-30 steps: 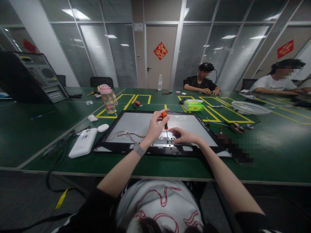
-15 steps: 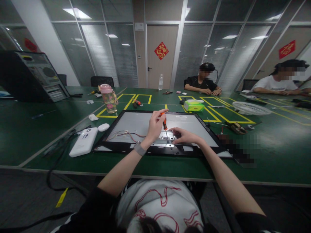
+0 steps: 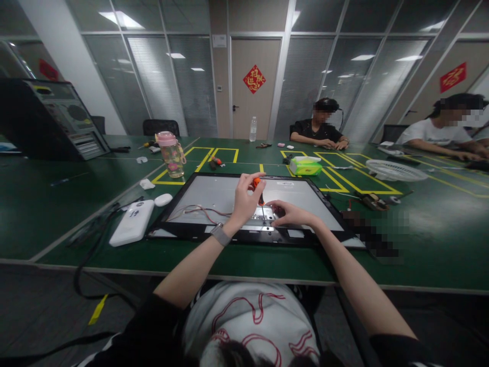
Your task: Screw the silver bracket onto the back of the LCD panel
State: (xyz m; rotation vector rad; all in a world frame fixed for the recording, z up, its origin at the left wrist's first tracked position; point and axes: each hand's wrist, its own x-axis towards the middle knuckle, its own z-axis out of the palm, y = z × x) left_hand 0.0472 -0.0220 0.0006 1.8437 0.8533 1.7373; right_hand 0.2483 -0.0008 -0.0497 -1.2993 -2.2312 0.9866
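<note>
My left hand [image 3: 244, 200] is closed round the orange and black handle of a screwdriver [image 3: 262, 200]. The screwdriver stands nearly upright, its shaft pointing down at a small metal bracket [image 3: 258, 216]; the exact contact of the tip is too small to make out. My right hand [image 3: 287, 213] lies at the bracket's right end, thumb on the near side and curled fingers on the far side. Under both hands a flat display panel [image 3: 206, 191] with a black frame lies face down or back up, I cannot tell which. Thin wires [image 3: 198, 209] run across its left part.
Left of the panel lie a white phone-like device [image 3: 133, 223] and a white oval object [image 3: 163, 199]. A pink-lidded bottle [image 3: 171, 158], a green tissue pack [image 3: 305, 166] and a white fan grille [image 3: 395, 171] stand farther back. Two people sit across the table.
The screwdriver handle has turned slightly in my left hand, and the fingers have shifted a little over it. My right hand stays at the bracket.
</note>
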